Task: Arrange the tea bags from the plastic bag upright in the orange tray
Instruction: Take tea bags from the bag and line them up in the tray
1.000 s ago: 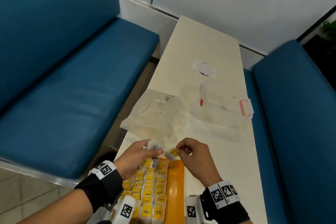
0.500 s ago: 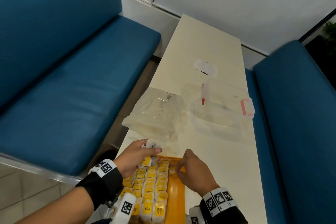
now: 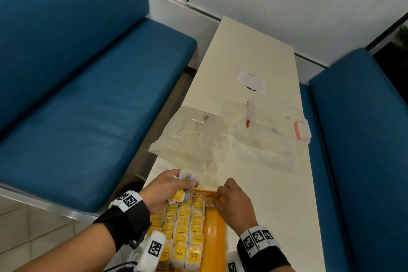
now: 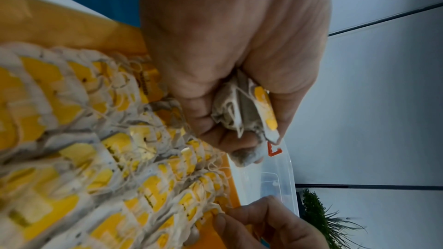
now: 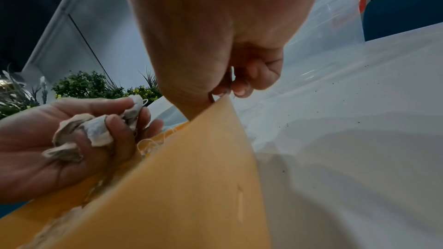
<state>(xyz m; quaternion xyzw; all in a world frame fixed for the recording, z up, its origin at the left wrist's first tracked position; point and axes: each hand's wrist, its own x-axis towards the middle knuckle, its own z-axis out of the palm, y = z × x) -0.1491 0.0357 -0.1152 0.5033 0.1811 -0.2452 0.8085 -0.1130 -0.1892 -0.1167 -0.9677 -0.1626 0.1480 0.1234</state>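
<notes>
Standing in yellow-tagged rows, the tea bags fill the left of the orange tray. Your left hand clutches a small bunch of tea bags over its far end; your right hand pinches one tea bag at the rows' far right. Beyond lies the plastic bag on the table.

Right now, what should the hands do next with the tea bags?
Probably the right hand should let go of the tea bag it pinches at the orange tray's far end, then take another from the bunch the left hand grips; the right strip looks bare.
</notes>
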